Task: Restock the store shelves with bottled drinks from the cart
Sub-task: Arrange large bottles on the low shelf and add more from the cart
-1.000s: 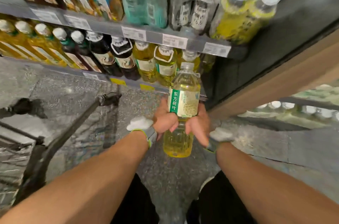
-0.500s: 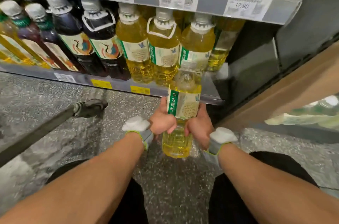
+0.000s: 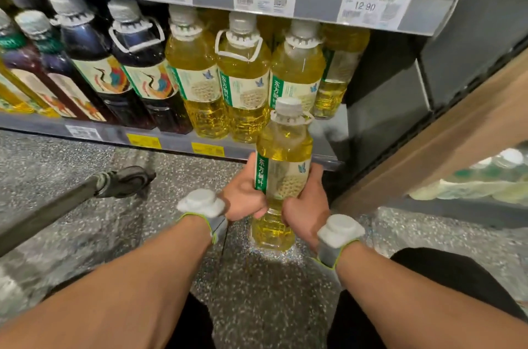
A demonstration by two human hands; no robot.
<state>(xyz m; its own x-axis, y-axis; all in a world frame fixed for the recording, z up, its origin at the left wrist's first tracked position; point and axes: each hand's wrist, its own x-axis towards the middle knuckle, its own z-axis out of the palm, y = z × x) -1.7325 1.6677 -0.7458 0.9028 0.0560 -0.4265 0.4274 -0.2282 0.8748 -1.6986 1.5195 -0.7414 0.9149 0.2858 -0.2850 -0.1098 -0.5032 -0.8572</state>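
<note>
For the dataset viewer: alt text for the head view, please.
The left hand and right hand grip one upright yellow bottle in front of a low shelf. On it stand matching yellow bottles and dark bottles.

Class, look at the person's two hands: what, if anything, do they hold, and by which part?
Both the left hand and the right hand grip one yellow drink bottle around its labelled middle, one on each side; cap and base are free.

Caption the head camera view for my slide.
Left hand and right hand hold a yellow bottle before matching shelved bottles.
</note>
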